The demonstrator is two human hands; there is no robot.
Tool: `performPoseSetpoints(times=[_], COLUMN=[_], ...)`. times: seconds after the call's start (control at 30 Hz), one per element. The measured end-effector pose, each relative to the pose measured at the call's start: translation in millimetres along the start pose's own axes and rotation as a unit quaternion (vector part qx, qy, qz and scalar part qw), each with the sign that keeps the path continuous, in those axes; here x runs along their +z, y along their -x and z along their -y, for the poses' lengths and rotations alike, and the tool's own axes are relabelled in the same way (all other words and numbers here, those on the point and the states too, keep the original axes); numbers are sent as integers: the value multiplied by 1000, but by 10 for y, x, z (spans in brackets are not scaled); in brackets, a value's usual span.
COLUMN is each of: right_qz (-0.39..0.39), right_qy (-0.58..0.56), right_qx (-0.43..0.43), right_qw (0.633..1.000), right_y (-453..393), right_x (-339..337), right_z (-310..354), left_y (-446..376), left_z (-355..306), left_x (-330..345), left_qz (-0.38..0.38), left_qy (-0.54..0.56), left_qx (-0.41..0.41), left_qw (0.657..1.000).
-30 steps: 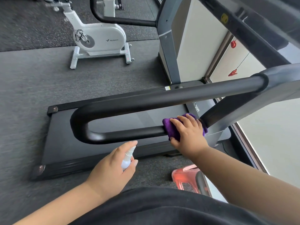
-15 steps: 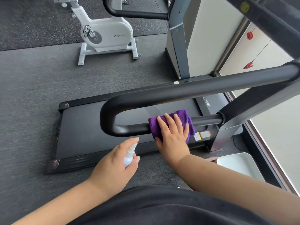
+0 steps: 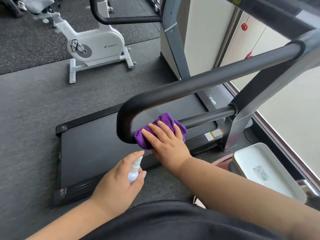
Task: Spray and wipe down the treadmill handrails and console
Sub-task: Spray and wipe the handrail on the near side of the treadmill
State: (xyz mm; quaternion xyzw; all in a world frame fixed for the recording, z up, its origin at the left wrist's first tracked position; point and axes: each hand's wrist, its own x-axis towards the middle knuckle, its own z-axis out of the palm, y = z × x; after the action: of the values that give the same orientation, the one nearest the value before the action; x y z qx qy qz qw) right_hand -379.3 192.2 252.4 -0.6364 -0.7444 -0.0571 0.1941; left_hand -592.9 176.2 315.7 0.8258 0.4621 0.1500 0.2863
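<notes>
The right hand (image 3: 167, 141) lay over a crumpled purple microfibre cloth (image 3: 161, 129), fingers nearly straight, pressing it onto the lower bar of the black padded U-shaped handrail (image 3: 199, 85), just beside the bend where the rail curves back on itself. The left hand (image 3: 119, 179) was curled round a small white plastic spray bottle (image 3: 134, 170), with the forefinger resting on top of its nozzle; the bottle hung below the rail, near the cloth but apart from it, over the edge of the black treadmill deck (image 3: 97, 153).

Judged from this position, the work was somewhere in its wiping stage on this one rail. The cloth sat near the closed end of the lower bar, so the curve and the long upper bar probably remained to be covered, though no wetness or streaks showed to confirm which parts had been cleaned. The second handrail and the console lay out of view or only at the frame's edge, and nothing suggested they were finished, so most of the task likely remained.

A white exercise bike (image 3: 97, 45) stood on the grey rubber floor (image 3: 34, 101) beyond the deck, and a white rectangular tray (image 3: 270, 170) sat low at the right.
</notes>
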Motion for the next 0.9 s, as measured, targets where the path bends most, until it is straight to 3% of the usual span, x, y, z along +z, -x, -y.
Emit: performPoseSetpoints(times=[0.57, 0.73, 0.9], right_qz=[139, 65, 47], right_qy=[1, -83, -146], right_qx=[166, 198, 195], right_qw=[976, 974, 969], right_y=[481, 484, 343], right_x=[-609, -570, -374], right_z=[-1996, -1818, -1225], left_y=[-347, -275, 1], left_z=[-875, -1085, -1165], left_x=[348, 542, 604], left_qz=[-20, -40, -74], left_qy=[17, 22, 27], left_qx=[-51, -104, -155], left_qw=[998, 994, 985])
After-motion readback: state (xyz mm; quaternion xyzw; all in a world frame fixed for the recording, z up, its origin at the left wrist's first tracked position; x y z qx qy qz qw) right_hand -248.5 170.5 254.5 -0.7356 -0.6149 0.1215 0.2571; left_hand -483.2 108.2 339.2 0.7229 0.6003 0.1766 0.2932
